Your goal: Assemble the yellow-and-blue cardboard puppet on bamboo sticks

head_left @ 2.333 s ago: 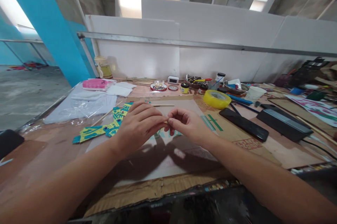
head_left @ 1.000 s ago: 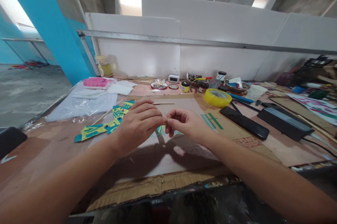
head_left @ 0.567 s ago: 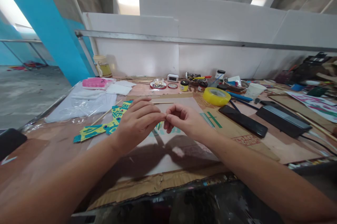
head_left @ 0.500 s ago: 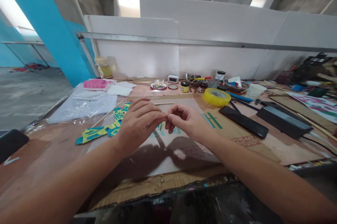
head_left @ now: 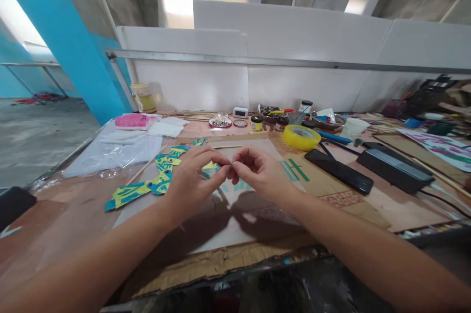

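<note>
My left hand (head_left: 198,178) and my right hand (head_left: 257,170) meet fingertip to fingertip above the work sheet. Both are closed in a pinch around something tiny and dark, too small to name. Beneath them lies a translucent sheet (head_left: 217,244) over cardboard (head_left: 176,276) with green print. Left of my left hand, and partly hidden behind it, is a blue-and-yellow painted paper cutout (head_left: 136,191) with small coloured dots on it. A thin wooden stick (head_left: 142,170) lies beside the cutout.
Yellow tape roll (head_left: 300,137), black phone (head_left: 338,170) and dark box-shaped device (head_left: 395,168) with a cable lie to the right. Along the back stand a dish of beads (head_left: 220,120), paint jars (head_left: 256,123) and a small white clock (head_left: 240,112). A pink packet (head_left: 134,121) rests on papers at left.
My left hand's fingers have curled and its thumb has come round to the pinch, showing more of the painted cutout. The right hand stays pinched in nearly the same place.
</note>
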{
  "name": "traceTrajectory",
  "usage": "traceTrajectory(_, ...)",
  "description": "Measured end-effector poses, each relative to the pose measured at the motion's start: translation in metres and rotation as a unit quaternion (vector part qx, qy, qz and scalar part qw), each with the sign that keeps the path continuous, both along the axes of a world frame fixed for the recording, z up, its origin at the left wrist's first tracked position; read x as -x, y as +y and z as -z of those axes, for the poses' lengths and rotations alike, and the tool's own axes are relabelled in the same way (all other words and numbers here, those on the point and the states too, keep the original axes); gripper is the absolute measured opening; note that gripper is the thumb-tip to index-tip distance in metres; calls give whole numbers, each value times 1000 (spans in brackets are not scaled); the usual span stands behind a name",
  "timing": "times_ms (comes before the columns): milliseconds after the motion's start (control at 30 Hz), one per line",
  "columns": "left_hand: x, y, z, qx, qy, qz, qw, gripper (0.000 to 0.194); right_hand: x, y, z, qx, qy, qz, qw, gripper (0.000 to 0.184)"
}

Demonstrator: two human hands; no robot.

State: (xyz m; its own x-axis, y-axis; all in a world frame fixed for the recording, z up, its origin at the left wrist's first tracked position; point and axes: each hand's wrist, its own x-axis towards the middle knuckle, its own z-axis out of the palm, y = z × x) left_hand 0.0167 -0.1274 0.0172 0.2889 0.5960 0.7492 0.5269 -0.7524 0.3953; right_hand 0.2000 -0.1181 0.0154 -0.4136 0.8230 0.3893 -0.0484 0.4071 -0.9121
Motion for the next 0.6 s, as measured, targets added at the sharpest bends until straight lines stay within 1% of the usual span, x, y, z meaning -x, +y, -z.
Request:
traceTrajectory(67,-1,0,1,-5,-3,-5,1000,6,0,0,2,-15,-12,11,1000,6)
traceTrajectory(167,-2,-1,1,-12,4,-18,1000,8,1,0,2,-17,-11,14,1000,6)
traceTrajectory(300,-1,-1,2,-23,35,-37,998,11,2,-1,0,-3,-7,4,1000,7)
traceTrajectory(433,-1,0,2,-37,67,-56,995,11,2,-1,-2,15,-24,14,1000,9)
traceTrajectory(600,0,1,2,-53,85,-61,993,9,3,-2,-4,48,-33,12,998,8)
